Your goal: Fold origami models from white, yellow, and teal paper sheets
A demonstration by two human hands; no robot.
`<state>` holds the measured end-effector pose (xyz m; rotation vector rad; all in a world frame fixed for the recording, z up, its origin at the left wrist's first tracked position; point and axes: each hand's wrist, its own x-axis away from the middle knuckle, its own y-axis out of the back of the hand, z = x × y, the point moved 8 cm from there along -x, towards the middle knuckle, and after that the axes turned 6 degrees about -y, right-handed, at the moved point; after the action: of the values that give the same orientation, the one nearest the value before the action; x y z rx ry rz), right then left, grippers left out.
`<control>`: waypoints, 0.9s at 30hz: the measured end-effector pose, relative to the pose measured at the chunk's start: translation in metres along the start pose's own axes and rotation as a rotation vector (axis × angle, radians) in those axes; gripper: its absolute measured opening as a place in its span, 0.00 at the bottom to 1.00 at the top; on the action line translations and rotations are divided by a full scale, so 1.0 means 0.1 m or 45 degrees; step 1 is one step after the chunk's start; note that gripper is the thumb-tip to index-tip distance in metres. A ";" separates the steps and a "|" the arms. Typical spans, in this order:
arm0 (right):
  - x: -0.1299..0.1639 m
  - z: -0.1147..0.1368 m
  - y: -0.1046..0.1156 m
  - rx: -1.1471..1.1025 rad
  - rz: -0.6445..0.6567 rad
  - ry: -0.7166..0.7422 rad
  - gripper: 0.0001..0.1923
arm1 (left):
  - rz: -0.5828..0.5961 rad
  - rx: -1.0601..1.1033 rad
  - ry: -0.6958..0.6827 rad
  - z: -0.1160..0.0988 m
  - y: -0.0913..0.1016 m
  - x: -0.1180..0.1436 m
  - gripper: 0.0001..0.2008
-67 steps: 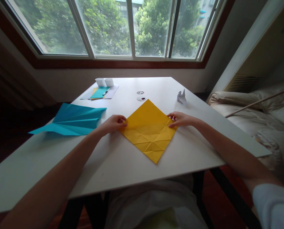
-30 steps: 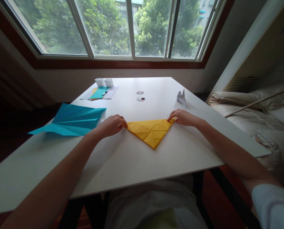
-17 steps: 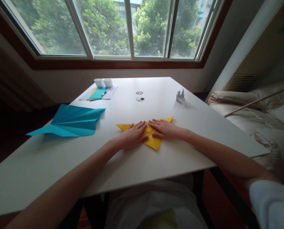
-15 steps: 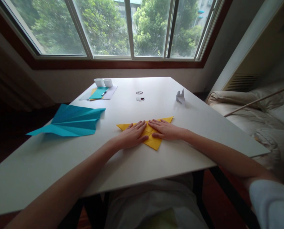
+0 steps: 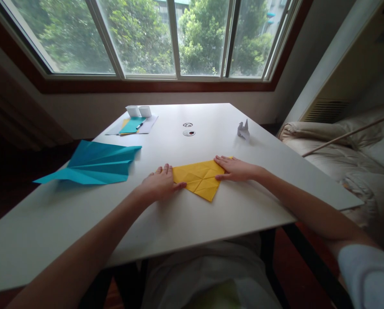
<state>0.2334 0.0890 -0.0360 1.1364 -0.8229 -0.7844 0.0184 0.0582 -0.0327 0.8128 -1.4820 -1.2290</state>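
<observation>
A folded yellow sheet of paper [image 5: 200, 178] lies on the white table in front of me, creased across its middle, with a point toward me. My left hand [image 5: 161, 184] rests flat on its left end, fingers stretched out and thumb near the lower edge. On its right end lies my right hand [image 5: 233, 168], palm down and fingers extended. Both outer corners are largely covered by the hands. Left of my left hand is a blue pleated paper [image 5: 98, 163], touched by neither hand.
A small grey folded-paper figure [image 5: 243, 129] stands at the right. Two round flat pieces [image 5: 188, 133] lie mid-table. At the back left, two white containers [image 5: 138, 111] stand by stacked coloured paper [image 5: 130, 125] with a pen [image 5: 139, 126]. The white table [image 5: 140, 240] ends close to my body.
My hands have slid apart along the yellow paper, left hand leftward and right hand rightward, from its middle to its two ends. More of the creased centre shows.
</observation>
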 end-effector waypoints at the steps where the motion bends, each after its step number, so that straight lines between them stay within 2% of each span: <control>1: 0.00 -0.04 0.01 0.006 0.003 -0.009 0.45 | -0.005 -0.013 0.050 0.06 0.01 0.01 0.47; 6: 0.02 -0.17 0.09 -0.002 -0.014 0.031 0.48 | -0.025 -0.063 0.236 0.30 0.07 0.01 0.52; 9: 0.02 -0.13 0.17 0.004 -0.066 0.100 0.43 | 0.008 -0.069 0.304 0.41 0.06 -0.01 0.56; 13: 0.04 0.03 0.31 -0.031 -0.168 0.284 0.34 | -0.025 -0.058 0.248 0.49 0.08 -0.06 0.54; 17: 0.10 0.17 0.37 -0.120 -0.181 0.456 0.26 | -0.023 -0.005 0.169 0.57 0.06 -0.12 0.53; 23: 0.12 0.21 0.35 -0.181 -0.104 0.535 0.16 | 0.000 0.026 0.163 0.63 0.02 -0.17 0.52; 27: 0.17 0.28 0.39 -0.113 -0.167 0.584 0.16 | 0.015 0.053 0.149 0.61 0.06 -0.15 0.52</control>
<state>0.2212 0.0710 0.0098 1.2367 -0.3307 -0.6244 -0.0350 0.0913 -0.0296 0.8880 -1.4197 -1.1257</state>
